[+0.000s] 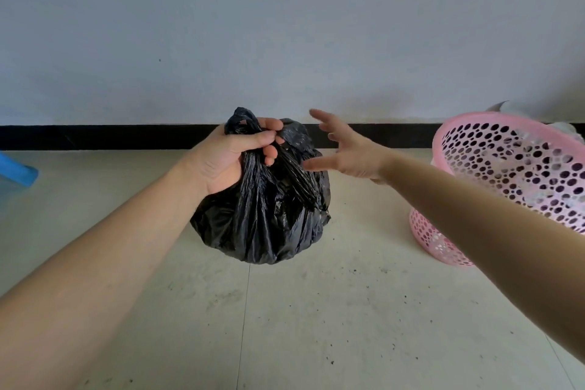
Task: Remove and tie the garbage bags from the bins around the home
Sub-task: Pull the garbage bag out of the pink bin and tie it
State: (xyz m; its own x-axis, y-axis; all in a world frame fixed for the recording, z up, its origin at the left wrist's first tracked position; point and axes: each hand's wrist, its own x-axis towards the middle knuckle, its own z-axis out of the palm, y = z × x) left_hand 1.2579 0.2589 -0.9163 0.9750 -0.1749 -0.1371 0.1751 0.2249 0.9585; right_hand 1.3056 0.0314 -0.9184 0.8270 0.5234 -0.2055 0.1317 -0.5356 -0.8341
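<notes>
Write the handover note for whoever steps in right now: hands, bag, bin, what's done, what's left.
Left hand: shut on the gathered neck of the black bag.
Right hand: open, fingers spread, beside the neck, holding nothing.
Bag: out of the bin, over the floor; whether it rests there is unclear.
Pink bin: to the right, tilted.
Done: bag removed, top bunched.
Left: whether a knot is finished is unclear; check it.

Soft, even daylight, moderately bright; source not discernible. Faint diffuse shadows on pale tiled floor (316,310). Small glare spots on crinkled black plastic garbage bag (262,218). Wide-angle stretching at frame edges; slight overall softness.
</notes>
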